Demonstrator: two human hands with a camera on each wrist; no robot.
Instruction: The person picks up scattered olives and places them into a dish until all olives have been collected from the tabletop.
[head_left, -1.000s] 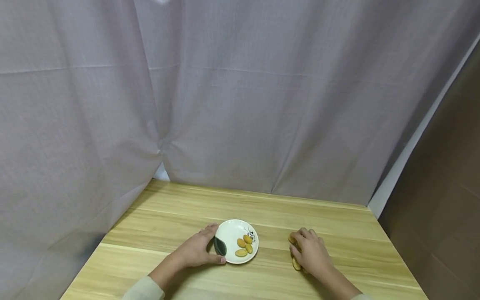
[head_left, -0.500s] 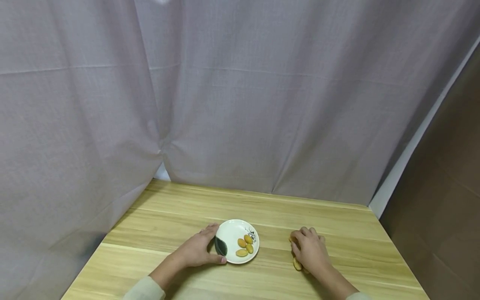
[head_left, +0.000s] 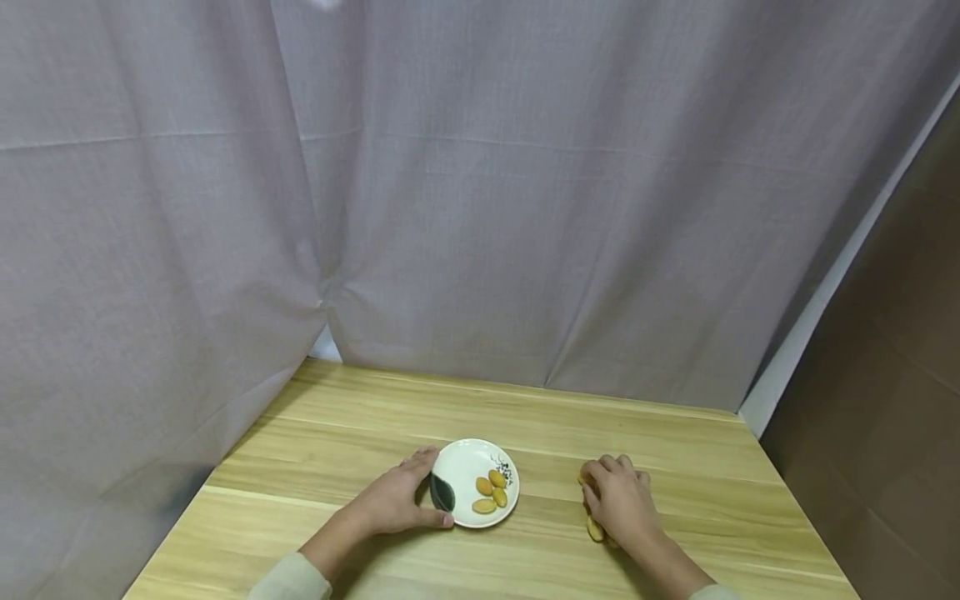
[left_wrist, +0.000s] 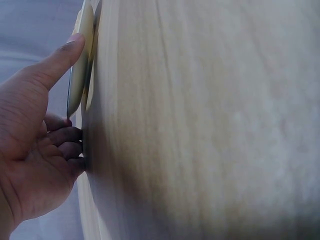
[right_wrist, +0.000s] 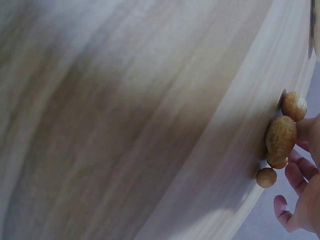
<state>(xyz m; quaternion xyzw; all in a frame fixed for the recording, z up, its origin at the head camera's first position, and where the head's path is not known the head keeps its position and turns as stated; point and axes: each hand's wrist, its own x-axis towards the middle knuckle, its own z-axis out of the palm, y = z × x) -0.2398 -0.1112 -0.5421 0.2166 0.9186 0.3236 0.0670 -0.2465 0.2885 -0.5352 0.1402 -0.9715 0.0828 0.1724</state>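
Observation:
A small white plate (head_left: 459, 467) with a dark green patch and a floral print stands on the table, bearing several yellow oval, fruit-like pieces (head_left: 483, 506). My left hand (head_left: 393, 498) holds the plate by its left side, thumb at the near rim and fingers at the far side. In the left wrist view, the thumb lies against the plate's edge (left_wrist: 77, 85). To the right, my right hand (head_left: 622, 502) bends over a cluster of similar oval pieces (right_wrist: 281, 137), with thumb and fingers close around them. Its fingertips are partly hidden; I cannot tell whether they pinch one.
The light wooden table (head_left: 420, 408) is bounded at the back and left by a grey curtain (head_left: 465, 208). A brown panel (head_left: 885, 375) stands along the right edge. Bare wood lies between the plate and the right-hand cluster.
Right hand has shifted very slightly right, and the cluster's far piece is more covered by its fingers. The left hand and plate hold almost the same place.

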